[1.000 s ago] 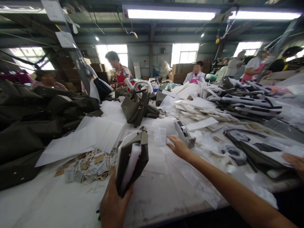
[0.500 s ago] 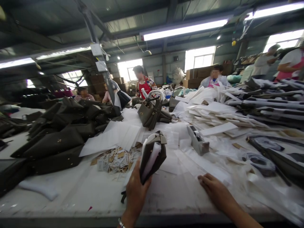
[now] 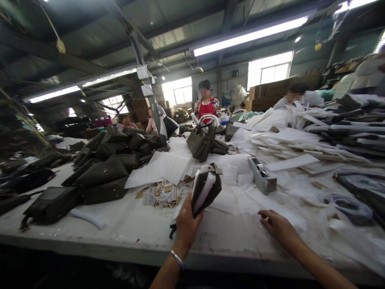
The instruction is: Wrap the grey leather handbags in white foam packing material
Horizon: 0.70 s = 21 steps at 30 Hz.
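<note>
My left hand [image 3: 187, 224] is closed around a small dark olive handbag [image 3: 214, 188], held tilted above the table. White padding shows along the bag's side. To the right, my right hand [image 3: 278, 224] hovers low over the table with loosely bent fingers, and nothing shows in it. Beneath it lie thin white sheets [image 3: 252, 202]. A heap of tags with strings [image 3: 164, 194] lies just left of the held bag. Beyond my right hand stands a grey tape dispenser [image 3: 263, 178].
Dark bags are piled [image 3: 102, 172] at the left, near a white padding roll [image 3: 88, 218]. Another handbag [image 3: 198, 144] stands further back. White sheets are stacked [image 3: 288, 140] at the right. A co-worker in a red apron [image 3: 207, 109] is across the table [image 3: 126, 230].
The view has turned left, so the scene sits further right, and more of the left side shows. My left hand still holds the handbag; my right hand appears slightly higher.
</note>
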Each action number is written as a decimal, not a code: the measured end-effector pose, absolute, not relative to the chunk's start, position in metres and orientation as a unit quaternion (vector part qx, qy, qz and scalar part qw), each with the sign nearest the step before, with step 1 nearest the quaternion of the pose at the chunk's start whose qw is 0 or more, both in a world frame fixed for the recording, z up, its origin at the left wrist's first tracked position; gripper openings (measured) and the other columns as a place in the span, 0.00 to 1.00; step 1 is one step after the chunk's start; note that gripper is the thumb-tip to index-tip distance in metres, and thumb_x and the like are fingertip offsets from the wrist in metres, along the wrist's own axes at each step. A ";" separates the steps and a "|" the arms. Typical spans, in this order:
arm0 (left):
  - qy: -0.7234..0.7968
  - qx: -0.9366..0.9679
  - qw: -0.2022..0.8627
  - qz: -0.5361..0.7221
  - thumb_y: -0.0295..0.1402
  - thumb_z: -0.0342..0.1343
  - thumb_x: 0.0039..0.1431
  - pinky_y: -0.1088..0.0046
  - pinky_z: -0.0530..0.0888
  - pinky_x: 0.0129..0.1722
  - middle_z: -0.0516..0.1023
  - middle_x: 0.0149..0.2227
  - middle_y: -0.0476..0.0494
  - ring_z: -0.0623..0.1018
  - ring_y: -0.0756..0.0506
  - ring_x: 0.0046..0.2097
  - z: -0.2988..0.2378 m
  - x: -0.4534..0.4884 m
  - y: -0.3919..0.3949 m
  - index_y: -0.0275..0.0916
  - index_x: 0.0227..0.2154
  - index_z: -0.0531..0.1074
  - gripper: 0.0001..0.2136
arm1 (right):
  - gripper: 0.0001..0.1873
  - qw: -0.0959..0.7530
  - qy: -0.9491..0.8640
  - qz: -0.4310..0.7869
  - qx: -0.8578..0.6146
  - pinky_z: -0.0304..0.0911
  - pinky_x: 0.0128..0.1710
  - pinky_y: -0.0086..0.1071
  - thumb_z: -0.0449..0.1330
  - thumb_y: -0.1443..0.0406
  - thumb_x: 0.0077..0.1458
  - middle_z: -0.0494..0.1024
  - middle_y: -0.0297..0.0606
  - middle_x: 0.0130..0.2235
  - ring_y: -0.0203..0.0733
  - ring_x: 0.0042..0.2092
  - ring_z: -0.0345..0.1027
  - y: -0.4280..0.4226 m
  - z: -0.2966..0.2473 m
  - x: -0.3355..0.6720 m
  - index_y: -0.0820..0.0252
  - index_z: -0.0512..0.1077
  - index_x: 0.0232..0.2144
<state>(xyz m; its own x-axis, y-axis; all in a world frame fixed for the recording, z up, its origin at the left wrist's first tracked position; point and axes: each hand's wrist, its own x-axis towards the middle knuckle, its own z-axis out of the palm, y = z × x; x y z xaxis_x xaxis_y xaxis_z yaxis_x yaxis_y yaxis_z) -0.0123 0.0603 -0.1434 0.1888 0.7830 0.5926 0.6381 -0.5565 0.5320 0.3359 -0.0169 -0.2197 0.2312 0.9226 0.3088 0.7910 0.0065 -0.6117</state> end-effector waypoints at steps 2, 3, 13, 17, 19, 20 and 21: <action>0.475 0.764 0.086 0.429 0.35 0.56 0.62 0.58 0.69 0.59 0.68 0.62 0.35 0.70 0.38 0.62 -0.143 -0.012 0.060 0.40 0.66 0.53 0.31 | 0.17 0.370 -0.618 0.103 -0.686 0.72 0.39 0.40 0.53 0.59 0.53 0.79 0.42 0.37 0.48 0.34 0.75 -0.022 -0.205 0.315 0.55 0.78 0.39; 0.484 0.761 0.086 0.424 0.36 0.56 0.63 0.58 0.70 0.58 0.69 0.61 0.34 0.70 0.37 0.61 -0.143 -0.013 0.060 0.39 0.66 0.53 0.31 | 0.17 0.374 -0.623 0.109 -0.678 0.72 0.39 0.40 0.53 0.60 0.54 0.79 0.41 0.37 0.47 0.34 0.75 -0.025 -0.198 0.304 0.55 0.78 0.41; 0.493 0.776 0.067 0.389 0.40 0.56 0.63 0.58 0.71 0.57 0.67 0.63 0.34 0.71 0.36 0.61 -0.145 -0.013 0.062 0.40 0.67 0.51 0.32 | 0.15 0.279 -0.644 0.169 -0.692 0.71 0.45 0.36 0.58 0.64 0.59 0.79 0.44 0.46 0.47 0.43 0.75 -0.055 -0.181 0.238 0.57 0.77 0.48; 0.472 0.787 0.056 0.393 0.38 0.56 0.63 0.57 0.70 0.58 0.66 0.64 0.35 0.70 0.36 0.62 -0.147 -0.010 0.060 0.41 0.67 0.51 0.33 | 0.18 0.264 -0.679 0.071 -0.681 0.65 0.57 0.44 0.58 0.63 0.62 0.75 0.45 0.56 0.54 0.57 0.67 -0.041 -0.183 0.240 0.56 0.74 0.54; 0.456 0.794 0.051 0.400 0.35 0.57 0.63 0.57 0.69 0.60 0.64 0.64 0.36 0.68 0.37 0.63 -0.148 -0.009 0.058 0.42 0.68 0.50 0.33 | 0.24 0.269 -0.697 0.047 -0.663 0.60 0.62 0.47 0.59 0.61 0.62 0.67 0.47 0.62 0.56 0.63 0.60 -0.029 -0.192 0.240 0.58 0.69 0.59; 0.445 0.798 0.048 0.403 0.34 0.57 0.63 0.58 0.68 0.60 0.64 0.65 0.36 0.67 0.37 0.64 -0.148 -0.008 0.057 0.42 0.68 0.49 0.34 | 0.28 0.264 -0.708 0.043 -0.654 0.57 0.64 0.49 0.60 0.59 0.61 0.63 0.48 0.65 0.57 0.65 0.56 -0.022 -0.198 0.240 0.60 0.66 0.62; 0.434 0.804 0.046 0.405 0.32 0.57 0.62 0.58 0.68 0.61 0.63 0.65 0.36 0.66 0.38 0.64 -0.148 -0.008 0.057 0.43 0.68 0.48 0.34 | 0.30 0.254 -0.718 0.042 -0.647 0.55 0.65 0.51 0.60 0.58 0.61 0.60 0.50 0.66 0.57 0.67 0.52 -0.017 -0.205 0.239 0.61 0.65 0.63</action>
<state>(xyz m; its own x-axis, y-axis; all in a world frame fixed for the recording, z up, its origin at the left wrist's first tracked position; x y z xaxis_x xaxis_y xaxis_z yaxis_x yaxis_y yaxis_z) -0.0079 0.0566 -0.1483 0.2957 0.7345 0.6107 0.6593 -0.6196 0.4260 0.2392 -0.0166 -0.2045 -0.0338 0.9502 0.3097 0.9076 0.1590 -0.3886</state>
